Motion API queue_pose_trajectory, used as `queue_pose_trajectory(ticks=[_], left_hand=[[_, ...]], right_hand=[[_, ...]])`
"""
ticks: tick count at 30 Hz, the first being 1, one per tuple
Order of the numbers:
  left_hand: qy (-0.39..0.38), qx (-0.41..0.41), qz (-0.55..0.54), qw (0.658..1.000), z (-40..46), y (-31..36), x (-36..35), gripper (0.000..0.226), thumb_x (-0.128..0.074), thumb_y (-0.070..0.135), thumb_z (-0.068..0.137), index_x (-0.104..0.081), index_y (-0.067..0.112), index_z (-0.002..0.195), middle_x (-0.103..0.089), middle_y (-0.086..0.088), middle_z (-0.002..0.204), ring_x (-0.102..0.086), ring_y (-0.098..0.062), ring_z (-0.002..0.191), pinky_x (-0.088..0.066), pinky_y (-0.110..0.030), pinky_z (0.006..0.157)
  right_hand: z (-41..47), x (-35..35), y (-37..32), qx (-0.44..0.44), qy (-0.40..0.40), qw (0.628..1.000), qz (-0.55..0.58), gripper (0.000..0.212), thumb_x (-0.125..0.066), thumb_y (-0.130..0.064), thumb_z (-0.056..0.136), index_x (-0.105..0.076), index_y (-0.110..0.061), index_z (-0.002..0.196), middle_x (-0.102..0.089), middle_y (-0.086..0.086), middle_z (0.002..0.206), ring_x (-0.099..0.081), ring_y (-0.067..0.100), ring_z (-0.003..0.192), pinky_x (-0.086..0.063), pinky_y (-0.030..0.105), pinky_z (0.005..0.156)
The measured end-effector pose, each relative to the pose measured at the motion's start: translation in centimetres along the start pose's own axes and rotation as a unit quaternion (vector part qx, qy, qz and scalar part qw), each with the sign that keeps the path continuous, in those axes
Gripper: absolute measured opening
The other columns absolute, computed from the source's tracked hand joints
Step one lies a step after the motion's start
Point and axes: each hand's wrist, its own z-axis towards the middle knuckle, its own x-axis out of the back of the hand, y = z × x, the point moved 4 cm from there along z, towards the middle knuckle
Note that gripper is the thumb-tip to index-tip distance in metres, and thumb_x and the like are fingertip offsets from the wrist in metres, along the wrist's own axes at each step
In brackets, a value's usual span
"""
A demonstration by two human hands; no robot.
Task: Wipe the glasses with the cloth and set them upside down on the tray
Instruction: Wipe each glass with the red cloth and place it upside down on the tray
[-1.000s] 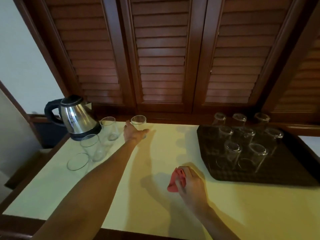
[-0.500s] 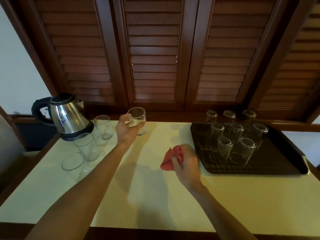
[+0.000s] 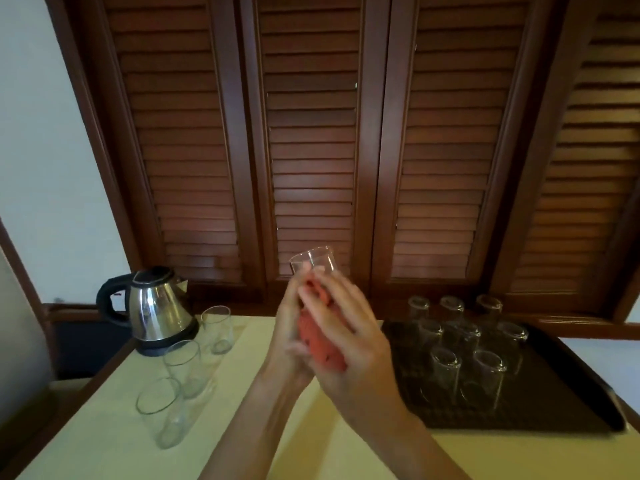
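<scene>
A clear glass [image 3: 313, 260] is raised above the middle of the table, gripped low down by my left hand [image 3: 289, 337], its rim pointing up and away. My right hand [image 3: 349, 341] holds the red cloth [image 3: 320, 344] against the glass's side. Most of the glass is hidden behind the hands and cloth. Three more glasses [image 3: 183, 365] stand upright on the left of the table. On the right, a dark tray [image 3: 561, 407] carries several glasses [image 3: 446, 372] set upside down.
A steel kettle [image 3: 156, 310] with a black handle stands at the back left, close to the upright glasses. Brown louvred shutters [image 3: 311, 133] close off the back. The cream table top [image 3: 104, 445] runs to the near edge.
My left hand lifted the glass off the back of the table toward me. My right hand rose with the cloth and met it; the two hands are now together on the glass.
</scene>
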Motion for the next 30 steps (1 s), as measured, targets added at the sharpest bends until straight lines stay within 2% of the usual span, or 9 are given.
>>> queue_pose_trajectory(ticks=[2,6,9,13,15,20,24,27,30], left_hand=[[-0.019,0.009,-0.021,1.0,-0.6,-0.2,-0.5,0.05,-0.048,0.051,0.105,-0.077,0.012,0.097,-0.071,-0.007,0.088,-0.071,-0.016,0.082,-0.059,-0.029,0.077],[0.01,0.005,0.066,0.998,-2.2,-1.6,-1.3,0.049,-0.042,0.046,0.107,-0.069,0.015,0.133,-0.074,-0.01,0.128,-0.069,-0.024,0.123,-0.056,-0.033,0.092],[0.012,-0.009,0.087,0.996,-2.6,-1.4,-1.5,0.05,-0.042,0.048,0.105,-0.072,0.015,0.128,-0.076,-0.013,0.124,-0.071,-0.026,0.119,-0.058,-0.033,0.089],[0.012,-0.029,0.133,0.991,-3.2,-0.4,-1.6,0.063,-0.04,0.062,0.094,-0.076,0.015,0.116,-0.078,-0.015,0.113,-0.074,-0.029,0.108,-0.061,-0.038,0.081],[0.009,-0.027,0.153,0.988,-3.6,-0.8,-1.9,0.064,-0.041,0.064,0.09,-0.077,0.017,0.113,-0.077,-0.014,0.109,-0.073,-0.031,0.109,-0.062,-0.041,0.079],[0.047,-0.06,0.183,0.98,-2.8,0.1,-1.4,0.058,-0.036,0.066,0.096,-0.08,0.031,0.108,-0.078,-0.008,0.114,-0.069,-0.028,0.118,-0.055,-0.047,0.098],[0.036,-0.022,0.171,0.984,-3.9,-2.3,-1.1,0.063,-0.037,0.064,0.095,-0.076,0.022,0.121,-0.078,-0.006,0.116,-0.073,-0.024,0.113,-0.061,-0.041,0.084],[0.039,-0.025,0.151,0.987,-3.7,-2.0,-0.5,0.063,-0.03,0.062,0.1,-0.082,0.025,0.105,-0.079,-0.005,0.113,-0.074,-0.02,0.11,-0.059,-0.042,0.085],[0.045,-0.029,0.158,0.986,-3.9,-1.9,-0.5,0.064,-0.031,0.064,0.097,-0.075,0.019,0.112,-0.08,-0.002,0.107,-0.075,-0.021,0.107,-0.06,-0.043,0.083]], right_hand=[[-0.9,-0.4,-0.9,0.035,0.002,0.998,-0.051,0.056,-0.059,-0.035,0.1,-0.044,-0.015,0.15,-0.04,0.004,0.159,-0.032,0.021,0.151,-0.034,0.051,0.119],[1.1,1.7,-0.3,-0.035,0.099,0.993,-0.05,0.046,-0.051,-0.029,0.103,-0.05,-0.014,0.147,-0.039,0.011,0.157,-0.039,0.025,0.145,-0.037,0.03,0.117],[0.2,2.2,-0.8,-0.078,0.154,0.984,-0.035,0.041,-0.051,-0.033,0.103,-0.061,-0.016,0.139,-0.05,0.004,0.128,-0.052,0.02,0.117,-0.048,0.023,0.097],[-0.3,2.9,1.6,-0.189,0.203,0.958,0.07,0.024,-0.056,-0.028,0.101,-0.066,-0.022,0.122,-0.056,0.004,0.111,-0.06,0.001,0.102,-0.052,0.012,0.082],[0.6,3.7,2.9,-0.227,0.215,0.946,0.084,0.021,-0.056,-0.026,0.099,-0.064,-0.03,0.118,-0.058,0.001,0.111,-0.062,0.0,0.102,-0.054,0.015,0.083],[-2.2,2.1,-0.1,-0.16,0.162,0.967,0.113,0.04,-0.063,-0.037,0.095,-0.06,-0.023,0.132,-0.059,-0.002,0.122,-0.062,0.008,0.111,-0.052,0.013,0.086],[-0.6,3.3,2.4,-0.235,0.191,0.932,0.198,0.024,-0.063,-0.015,0.097,-0.066,-0.028,0.117,-0.065,0.002,0.12,-0.067,0.004,0.104,-0.055,0.018,0.085],[-2.1,2.2,1.7,-0.165,0.132,0.967,0.144,0.021,-0.064,-0.027,0.097,-0.068,-0.023,0.118,-0.06,0.001,0.117,-0.064,0.01,0.106,-0.053,0.016,0.083],[-2.7,1.5,3.5,-0.252,0.124,0.937,0.207,0.019,-0.058,-0.04,0.098,-0.067,-0.047,0.114,-0.062,0.002,0.118,-0.067,0.02,0.104,-0.06,0.036,0.084]])
